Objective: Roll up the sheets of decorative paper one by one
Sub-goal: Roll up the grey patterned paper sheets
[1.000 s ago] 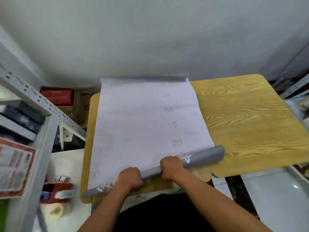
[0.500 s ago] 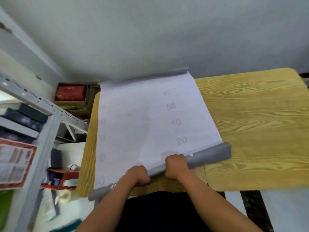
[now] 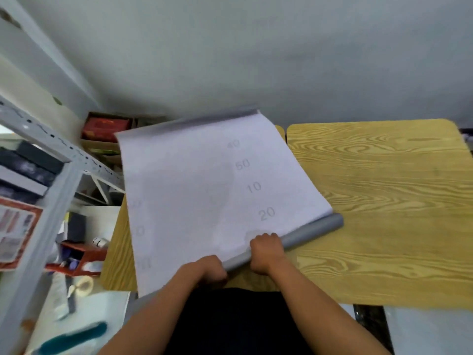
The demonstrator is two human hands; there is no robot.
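Fingers of the right hand [image 3: 266,252] curled over the grey roll [image 3: 311,233], gripping it near its middle. Left hand [image 3: 208,269] likewise wrapped round the same roll, nearer its left end. Roll lying slantwise at the near edge of the sheet of decorative paper [image 3: 204,190], white back upward, faint numbers showing. Sheet spread across the wooden table [image 3: 384,201], far edge curling up grey. Metal shelving [image 3: 51,160] at left.

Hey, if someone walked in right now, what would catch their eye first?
The big pale sheet of paper printed with faint numbers, spread over the left of the wooden table. At its near edge, the left hand and right hand grip the grey rolled part. A cluttered metal shelf stands at far left.
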